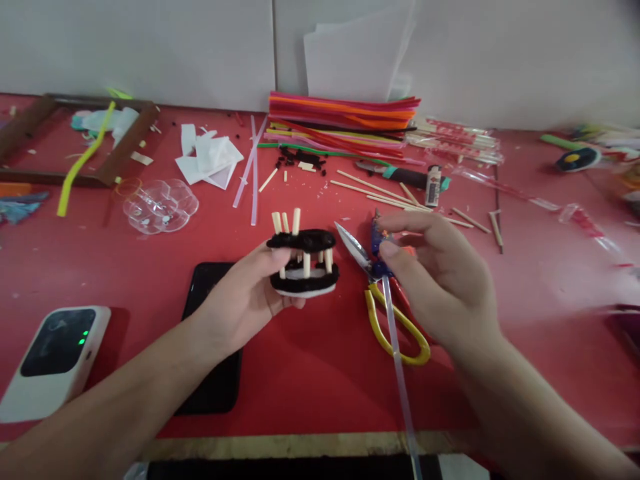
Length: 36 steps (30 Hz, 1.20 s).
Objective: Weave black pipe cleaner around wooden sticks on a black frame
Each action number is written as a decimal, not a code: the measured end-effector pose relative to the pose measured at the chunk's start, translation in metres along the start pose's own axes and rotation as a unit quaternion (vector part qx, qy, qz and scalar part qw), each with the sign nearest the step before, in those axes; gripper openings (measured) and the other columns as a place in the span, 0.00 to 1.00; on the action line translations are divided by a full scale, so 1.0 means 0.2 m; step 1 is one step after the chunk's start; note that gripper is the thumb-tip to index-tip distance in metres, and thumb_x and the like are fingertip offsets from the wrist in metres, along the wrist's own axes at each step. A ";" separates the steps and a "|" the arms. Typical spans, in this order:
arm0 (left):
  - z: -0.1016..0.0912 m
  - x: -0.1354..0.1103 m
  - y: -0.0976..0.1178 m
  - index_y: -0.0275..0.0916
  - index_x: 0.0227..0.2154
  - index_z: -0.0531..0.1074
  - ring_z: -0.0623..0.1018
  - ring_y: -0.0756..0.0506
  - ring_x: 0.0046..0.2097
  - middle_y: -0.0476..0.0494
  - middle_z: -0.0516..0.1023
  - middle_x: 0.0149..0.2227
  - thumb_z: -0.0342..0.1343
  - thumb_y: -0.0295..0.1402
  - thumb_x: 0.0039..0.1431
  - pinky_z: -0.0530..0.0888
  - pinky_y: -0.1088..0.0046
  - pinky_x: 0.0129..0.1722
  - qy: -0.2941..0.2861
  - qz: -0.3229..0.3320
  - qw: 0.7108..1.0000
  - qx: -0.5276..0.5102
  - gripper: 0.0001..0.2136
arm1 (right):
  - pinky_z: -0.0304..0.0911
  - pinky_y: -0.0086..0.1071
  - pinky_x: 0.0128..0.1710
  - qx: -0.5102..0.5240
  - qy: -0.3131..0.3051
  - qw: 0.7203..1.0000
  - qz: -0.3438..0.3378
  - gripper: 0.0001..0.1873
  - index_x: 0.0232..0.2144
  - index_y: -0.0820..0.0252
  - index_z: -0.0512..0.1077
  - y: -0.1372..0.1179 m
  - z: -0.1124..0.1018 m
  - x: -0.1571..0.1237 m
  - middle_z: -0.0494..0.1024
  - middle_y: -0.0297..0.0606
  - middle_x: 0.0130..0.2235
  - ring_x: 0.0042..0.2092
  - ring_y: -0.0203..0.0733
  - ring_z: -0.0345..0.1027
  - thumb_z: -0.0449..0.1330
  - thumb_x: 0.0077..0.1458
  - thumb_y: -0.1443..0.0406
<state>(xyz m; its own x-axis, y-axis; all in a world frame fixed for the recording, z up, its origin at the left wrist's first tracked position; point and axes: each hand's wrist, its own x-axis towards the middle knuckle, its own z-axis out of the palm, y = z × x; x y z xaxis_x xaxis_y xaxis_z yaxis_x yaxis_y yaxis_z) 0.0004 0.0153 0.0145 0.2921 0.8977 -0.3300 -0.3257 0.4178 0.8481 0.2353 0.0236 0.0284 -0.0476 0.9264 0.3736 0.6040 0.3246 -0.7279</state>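
Observation:
My left hand (245,287) is closed around a small two-tier craft model (304,283) above the table. Two black fuzzy layers are joined by short pale wooden pegs, and more pegs stick up from the top at the left. A white base shows underneath. In my right hand (445,280) is a small blue hot glue gun (376,241), gripped between thumb and fingers, its tip pointing away from me. A long translucent glue stick (397,360) trails from its back toward the table's front edge. Behind the gun lie scissors (373,320) with yellow and red handles, partly covered.
Pipe cleaners (343,123) are stacked at the back, near wooden sticks (380,193), pliers (400,175) and a lighter (433,185). To the left are white scraps (213,157), a clear flower-shaped tray (163,207), a brown frame (107,170), a phone (213,380) and a white device (57,353).

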 end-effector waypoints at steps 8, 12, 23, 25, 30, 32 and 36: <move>-0.04 0.03 0.04 0.41 0.49 0.77 0.87 0.38 0.43 0.35 0.85 0.49 0.56 0.60 0.63 0.82 0.67 0.32 -0.031 -0.052 0.996 -0.071 0.27 | 0.71 0.59 0.50 -0.360 -0.218 0.907 0.034 0.21 0.46 0.59 0.75 0.27 -0.29 0.01 0.81 0.54 0.48 0.52 0.69 0.75 0.60 0.49 0.62; -0.05 0.03 0.04 0.40 0.45 0.79 0.88 0.38 0.45 0.38 0.87 0.46 0.61 0.57 0.60 0.84 0.71 0.35 -0.072 -0.074 0.986 -0.134 0.25 | 0.74 0.55 0.48 -0.358 -0.207 0.909 0.044 0.26 0.51 0.61 0.73 0.29 -0.26 -0.03 0.82 0.53 0.48 0.49 0.65 0.78 0.59 0.48 0.64; -0.02 0.02 0.00 0.40 0.45 0.75 0.86 0.38 0.49 0.41 0.84 0.47 0.75 0.46 0.51 0.85 0.68 0.45 -0.065 -0.019 0.993 -0.101 0.24 | 0.67 0.43 0.33 -0.332 -0.163 0.927 0.069 0.18 0.46 0.55 0.70 0.24 -0.21 0.03 0.82 0.46 0.40 0.38 0.57 0.77 0.58 0.51 0.66; 0.00 0.02 -0.01 0.42 0.45 0.72 0.87 0.38 0.46 0.46 0.83 0.43 0.77 0.39 0.48 0.85 0.68 0.40 -0.047 -0.005 0.997 -0.068 0.25 | 0.59 0.38 0.26 -0.265 -0.057 0.957 0.102 0.14 0.43 0.52 0.72 0.23 -0.20 0.04 0.79 0.40 0.32 0.31 0.50 0.73 0.62 0.51 0.64; 0.03 0.01 -0.03 0.49 0.50 0.58 0.88 0.44 0.39 0.55 0.82 0.43 0.77 0.31 0.47 0.82 0.74 0.35 -0.029 0.031 0.998 -0.050 0.35 | 0.57 0.34 0.22 0.246 0.028 0.947 0.205 0.09 0.33 0.53 0.73 0.17 -0.16 0.03 0.67 0.29 0.20 0.20 0.37 0.60 0.62 0.45 0.66; 0.03 0.01 -0.03 0.48 0.50 0.57 0.88 0.45 0.40 0.55 0.81 0.44 0.76 0.31 0.50 0.82 0.76 0.35 -0.032 0.049 0.997 -0.048 0.34 | 0.58 0.33 0.20 0.376 -0.058 0.897 0.227 0.11 0.34 0.54 0.74 0.13 -0.15 0.02 0.66 0.28 0.18 0.18 0.36 0.59 0.62 0.44 0.66; 0.02 0.02 -0.05 0.48 0.50 0.56 0.87 0.46 0.44 0.53 0.81 0.46 0.73 0.31 0.56 0.83 0.76 0.38 -0.037 0.090 0.994 -0.041 0.30 | 0.57 0.33 0.17 0.384 -0.157 0.891 0.186 0.09 0.33 0.54 0.77 0.07 -0.15 -0.04 0.66 0.29 0.17 0.16 0.36 0.59 0.67 0.49 0.59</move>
<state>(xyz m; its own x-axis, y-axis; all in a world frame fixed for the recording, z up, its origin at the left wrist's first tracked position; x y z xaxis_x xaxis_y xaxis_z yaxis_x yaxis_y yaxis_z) 0.0091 0.0148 0.0072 0.2861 0.9476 -0.1423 -0.4503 0.2640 0.8530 0.2670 0.0145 0.0322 -0.2515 0.9655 -0.0669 -0.0925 -0.0928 -0.9914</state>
